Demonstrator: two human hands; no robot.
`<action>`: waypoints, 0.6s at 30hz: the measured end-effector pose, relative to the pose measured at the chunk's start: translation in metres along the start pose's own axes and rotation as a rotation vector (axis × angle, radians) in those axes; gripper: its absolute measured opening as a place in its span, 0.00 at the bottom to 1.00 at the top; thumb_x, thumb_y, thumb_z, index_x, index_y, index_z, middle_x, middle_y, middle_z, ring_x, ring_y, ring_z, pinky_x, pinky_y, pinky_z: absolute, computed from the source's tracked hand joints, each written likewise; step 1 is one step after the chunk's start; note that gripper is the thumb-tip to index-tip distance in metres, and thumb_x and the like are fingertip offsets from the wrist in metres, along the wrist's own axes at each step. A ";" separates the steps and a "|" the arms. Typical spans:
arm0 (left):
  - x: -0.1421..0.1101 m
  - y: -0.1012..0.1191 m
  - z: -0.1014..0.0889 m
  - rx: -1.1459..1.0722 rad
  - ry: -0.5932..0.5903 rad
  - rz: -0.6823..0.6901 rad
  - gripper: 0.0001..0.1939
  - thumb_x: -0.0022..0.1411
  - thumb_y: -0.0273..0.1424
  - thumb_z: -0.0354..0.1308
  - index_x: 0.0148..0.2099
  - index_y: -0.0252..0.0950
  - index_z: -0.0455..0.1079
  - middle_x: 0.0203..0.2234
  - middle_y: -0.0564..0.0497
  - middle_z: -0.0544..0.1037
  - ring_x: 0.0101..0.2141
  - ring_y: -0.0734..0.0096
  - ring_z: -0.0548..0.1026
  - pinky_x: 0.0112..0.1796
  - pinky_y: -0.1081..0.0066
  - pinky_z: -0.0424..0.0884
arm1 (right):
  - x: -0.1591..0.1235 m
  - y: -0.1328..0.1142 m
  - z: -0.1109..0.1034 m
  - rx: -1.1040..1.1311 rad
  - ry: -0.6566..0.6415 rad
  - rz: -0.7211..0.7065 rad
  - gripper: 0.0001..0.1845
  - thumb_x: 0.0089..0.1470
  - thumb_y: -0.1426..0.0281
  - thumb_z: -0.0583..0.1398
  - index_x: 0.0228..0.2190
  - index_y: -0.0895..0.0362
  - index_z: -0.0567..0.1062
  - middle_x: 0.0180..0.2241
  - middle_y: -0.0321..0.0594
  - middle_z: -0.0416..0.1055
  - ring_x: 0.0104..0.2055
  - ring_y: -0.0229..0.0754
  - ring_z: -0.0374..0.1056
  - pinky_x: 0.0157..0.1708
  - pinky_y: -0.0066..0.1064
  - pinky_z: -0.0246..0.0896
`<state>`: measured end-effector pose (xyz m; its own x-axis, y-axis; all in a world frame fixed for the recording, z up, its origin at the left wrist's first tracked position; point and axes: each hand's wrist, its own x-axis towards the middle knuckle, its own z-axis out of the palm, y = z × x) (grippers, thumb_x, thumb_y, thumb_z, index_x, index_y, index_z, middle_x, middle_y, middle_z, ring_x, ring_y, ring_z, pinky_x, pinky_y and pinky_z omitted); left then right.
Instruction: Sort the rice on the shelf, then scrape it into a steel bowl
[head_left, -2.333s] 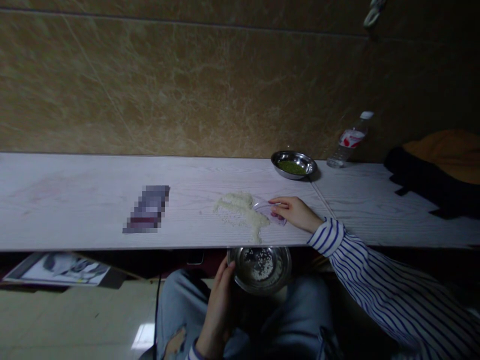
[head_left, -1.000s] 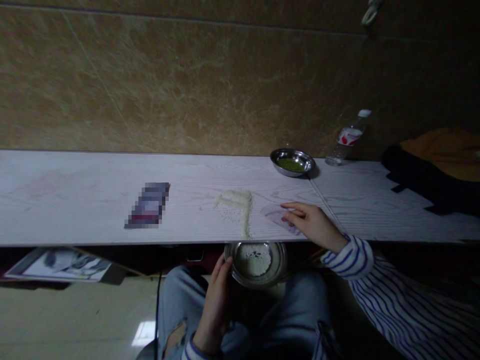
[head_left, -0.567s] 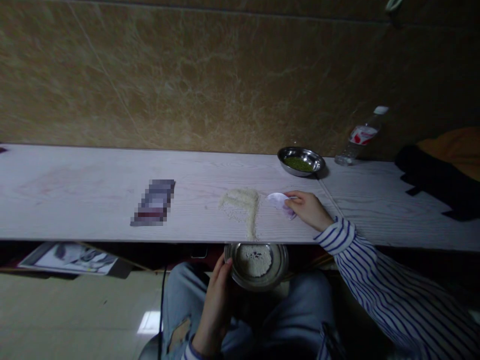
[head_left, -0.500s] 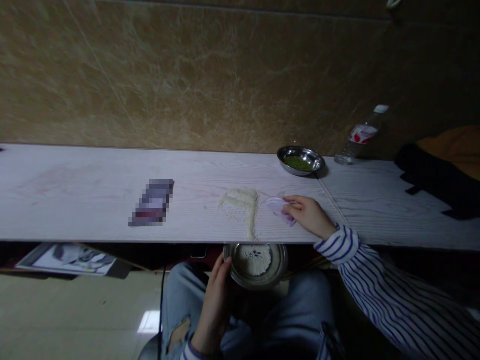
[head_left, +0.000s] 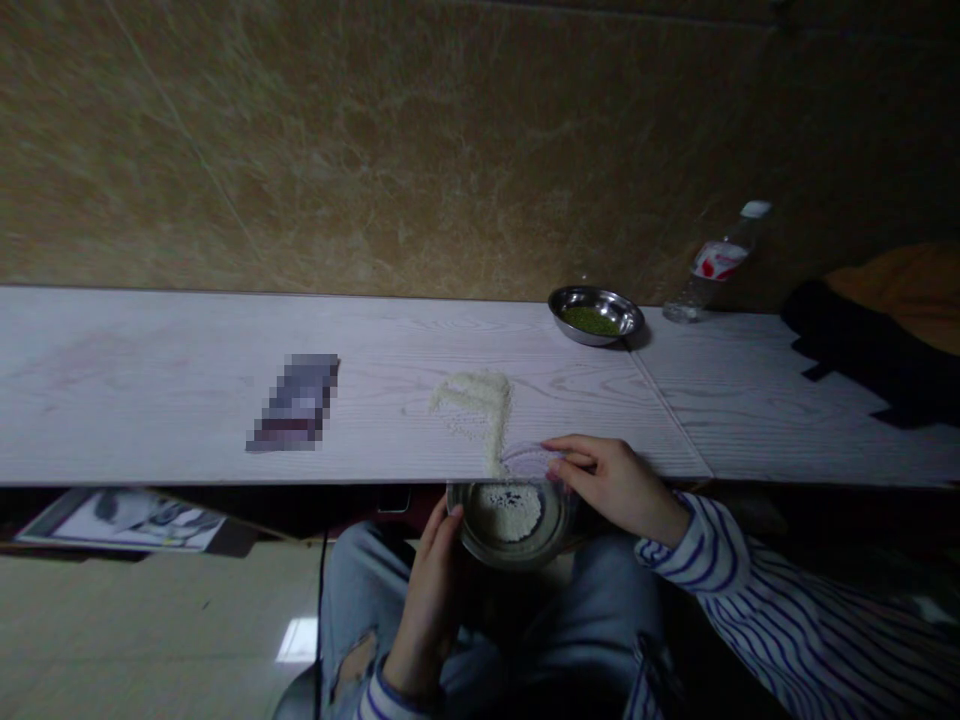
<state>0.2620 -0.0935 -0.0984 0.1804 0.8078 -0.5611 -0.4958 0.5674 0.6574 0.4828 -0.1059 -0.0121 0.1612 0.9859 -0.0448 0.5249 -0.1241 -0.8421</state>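
Just under the table's front edge, my left hand (head_left: pixel 436 560) grips the left rim of a round bowl (head_left: pixel 559 535) with white grains inside that look like rice. My right hand (head_left: pixel 611 480) pinches a thin, clear purplish plastic disc (head_left: pixel 529 459), perhaps a lid, low over the table edge above the bowl. The disc is beside the lower end of a strip of spilled rice (head_left: pixel 480 390). That strip runs from a wider patch down to the edge.
A steel bowl (head_left: pixel 596 300) of green beans or grains stands by the wall. To its right are a plastic bottle (head_left: pixel 712 265) and dark and orange cloth (head_left: pixel 892 320). A blurred-out flat object (head_left: pixel 296 400) lies left on the white table (head_left: pixel 150 390).
My right hand has brought the plastic disc down and left, from beside the rice to the table's edge at the end of the strip. My left hand still holds the bowl.
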 end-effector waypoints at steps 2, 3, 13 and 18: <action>0.001 0.000 -0.001 0.005 -0.001 0.005 0.18 0.63 0.32 0.64 0.56 0.41 0.76 0.59 0.45 0.79 0.63 0.56 0.72 0.57 0.63 0.71 | -0.004 -0.002 0.000 -0.010 -0.014 -0.018 0.17 0.56 0.68 0.62 0.45 0.59 0.83 0.33 0.45 0.84 0.32 0.46 0.80 0.32 0.34 0.76; 0.001 0.000 -0.001 0.009 -0.004 0.009 0.19 0.62 0.32 0.65 0.56 0.41 0.77 0.59 0.44 0.79 0.62 0.55 0.72 0.57 0.62 0.71 | -0.006 -0.003 0.000 -0.013 -0.020 -0.028 0.17 0.56 0.68 0.62 0.45 0.58 0.84 0.33 0.45 0.84 0.32 0.46 0.80 0.32 0.33 0.76; 0.001 0.003 -0.003 -0.010 -0.003 -0.032 0.20 0.64 0.32 0.64 0.58 0.41 0.75 0.57 0.44 0.80 0.61 0.57 0.74 0.57 0.63 0.72 | 0.057 0.016 -0.039 0.098 0.126 0.001 0.16 0.54 0.73 0.64 0.45 0.60 0.82 0.27 0.42 0.82 0.26 0.41 0.77 0.24 0.26 0.69; 0.004 0.004 -0.010 0.003 0.019 -0.007 0.18 0.61 0.34 0.66 0.54 0.42 0.78 0.54 0.43 0.82 0.60 0.54 0.74 0.58 0.60 0.71 | 0.136 0.019 -0.051 0.128 0.250 0.009 0.16 0.54 0.77 0.63 0.46 0.61 0.82 0.28 0.43 0.82 0.25 0.36 0.74 0.24 0.24 0.69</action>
<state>0.2526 -0.0899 -0.1029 0.1674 0.8008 -0.5751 -0.4920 0.5734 0.6551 0.5575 0.0202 -0.0063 0.3750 0.9246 0.0675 0.4148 -0.1022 -0.9042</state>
